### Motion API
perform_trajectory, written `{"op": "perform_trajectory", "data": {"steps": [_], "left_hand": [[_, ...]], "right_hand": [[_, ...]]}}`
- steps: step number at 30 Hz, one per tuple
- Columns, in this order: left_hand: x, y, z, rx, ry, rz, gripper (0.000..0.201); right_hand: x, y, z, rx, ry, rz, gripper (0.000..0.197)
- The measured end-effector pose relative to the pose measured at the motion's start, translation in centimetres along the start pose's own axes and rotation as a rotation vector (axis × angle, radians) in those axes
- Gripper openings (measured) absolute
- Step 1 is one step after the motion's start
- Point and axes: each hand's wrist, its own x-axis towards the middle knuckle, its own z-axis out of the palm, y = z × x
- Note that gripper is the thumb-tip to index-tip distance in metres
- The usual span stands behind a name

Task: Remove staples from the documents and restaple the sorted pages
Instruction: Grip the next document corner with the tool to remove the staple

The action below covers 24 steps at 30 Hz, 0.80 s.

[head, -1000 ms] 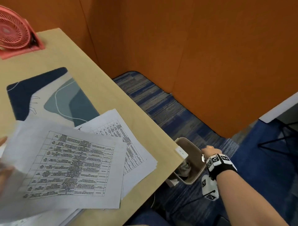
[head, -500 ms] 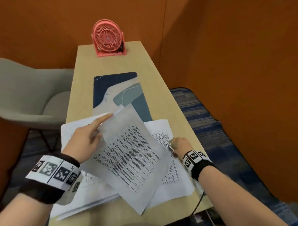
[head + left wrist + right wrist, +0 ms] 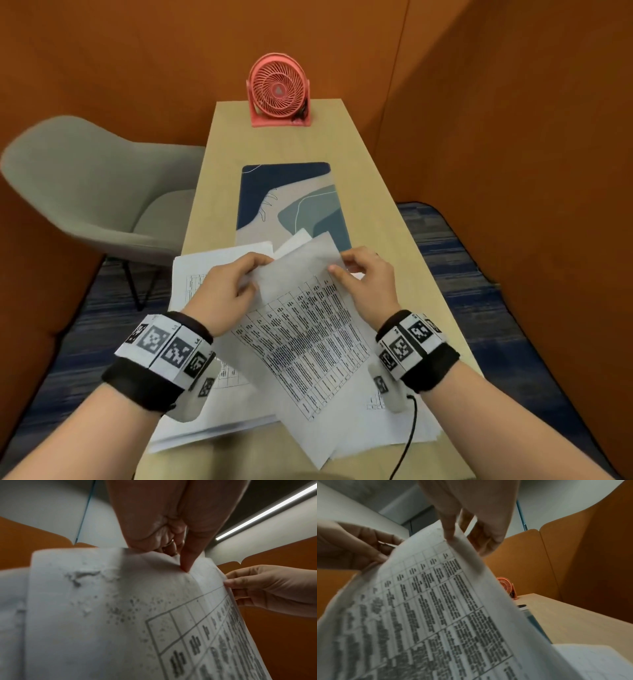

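Observation:
A white printed document (image 3: 305, 329) with a table of text is lifted at its far edge above other loose pages (image 3: 219, 407) on the wooden table (image 3: 370, 192). My left hand (image 3: 236, 284) pinches its far left part, thumb on top in the left wrist view (image 3: 187, 561). My right hand (image 3: 363, 274) pinches the far right corner, thumb on the printed side (image 3: 450, 534). The same sheet fills both wrist views (image 3: 120, 615) (image 3: 436, 608). No staple, stapler or staple remover can be made out.
A patterned blue desk mat (image 3: 291, 202) lies beyond the papers and a pink fan (image 3: 279, 90) stands at the table's far end. A grey chair (image 3: 92, 192) is at the left. Orange partition walls (image 3: 513, 137) close in behind and right. A black cable (image 3: 409, 435) hangs near the right wrist.
My right hand came up from the bin beside the table and took the document's far right corner. My left hand shifted its hold to the sheet's far edge, and the view swung left to face the table.

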Motion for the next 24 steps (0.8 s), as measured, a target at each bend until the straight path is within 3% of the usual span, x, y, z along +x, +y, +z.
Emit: {"op": "perform_trajectory", "data": {"steps": [3, 6, 10, 15, 16, 19, 20, 22, 24], "left_hand": [[0.1, 0.7, -0.4, -0.021, -0.044, -0.02, 0.033], [0.5, 1.0, -0.3, -0.015, -0.063, -0.022, 0.017], [0.9, 1.2, 0.3, -0.044, 0.005, -0.019, 0.02], [0.9, 1.5, 0.9, -0.019, 0.11, 0.057, 0.017], [0.9, 1.6, 0.9, -0.001, 0.133, 0.095, 0.017], [0.7, 1.7, 0.6, -0.017, 0.194, 0.216, 0.016], [0.7, 1.9, 0.4, -0.032, 0.22, 0.258, 0.017], [0.9, 2.7, -0.2, -0.044, 0.287, 0.328, 0.021], [1.2, 3.3, -0.7, -0.051, 0.441, 0.345, 0.04]], "right_hand": [[-0.4, -0.3, 0.3, 0.138, 0.069, -0.007, 0.01], [-0.4, -0.6, 0.4, 0.246, -0.013, 0.071, 0.012], [-0.2, -0.9, 0.4, 0.266, -0.102, 0.098, 0.02], [0.2, -1.3, 0.3, 0.337, -0.144, 0.165, 0.015], [0.2, -1.5, 0.2, 0.38, -0.144, 0.168, 0.021], [0.5, -1.5, -1.0, 0.407, -0.188, 0.191, 0.063], [0.6, -1.5, -1.4, 0.344, -0.25, 0.198, 0.062], [0.9, -1.4, -2.1, 0.192, -0.355, 0.24, 0.028], [1.4, -1.7, -2.9, 0.198, -0.318, 0.313, 0.015]]}}
